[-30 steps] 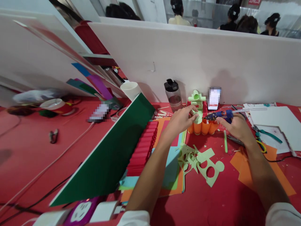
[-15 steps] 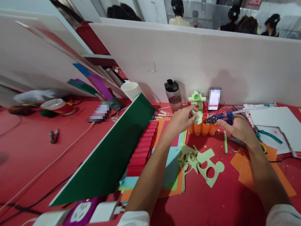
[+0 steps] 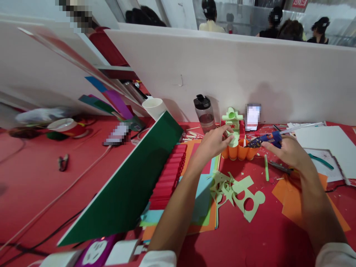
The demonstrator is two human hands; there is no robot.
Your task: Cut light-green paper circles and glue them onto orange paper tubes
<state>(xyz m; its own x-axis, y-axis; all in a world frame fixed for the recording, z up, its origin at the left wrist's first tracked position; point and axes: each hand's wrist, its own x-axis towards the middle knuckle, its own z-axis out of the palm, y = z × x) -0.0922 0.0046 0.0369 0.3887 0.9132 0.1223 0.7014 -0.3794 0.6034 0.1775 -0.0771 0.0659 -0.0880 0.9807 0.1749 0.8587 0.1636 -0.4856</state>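
My right hand (image 3: pixel 290 152) is wrapped round a blue glue gun (image 3: pixel 268 141), its nozzle pointing left over a row of orange paper tubes (image 3: pixel 242 151). A clear glue stick (image 3: pixel 303 127) sticks out of the gun's back. My left hand (image 3: pixel 215 144) has its thumb and fingers bent round a light green paper piece (image 3: pixel 234 139) at the left tubes; the exact contact is partly hidden. Just behind stands a light green paper model (image 3: pixel 233 118) with a red star. A small white piece (image 3: pixel 244 143) shows at one tube's opening.
Light green paper scraps (image 3: pixel 247 196) and orange sheets (image 3: pixel 292 196) lie in front. A green board (image 3: pixel 125 185) leans at left beside red corrugated paper (image 3: pixel 169 174). A bottle (image 3: pixel 205 115), a phone (image 3: pixel 253 118) and a white cup (image 3: pixel 154 107) stand behind. Teal-handled pliers (image 3: pixel 321 161) lie right.
My right hand has drawn the glue gun slightly to the right, uncovering more of the orange tubes and the small white piece. My left hand has hardly moved.
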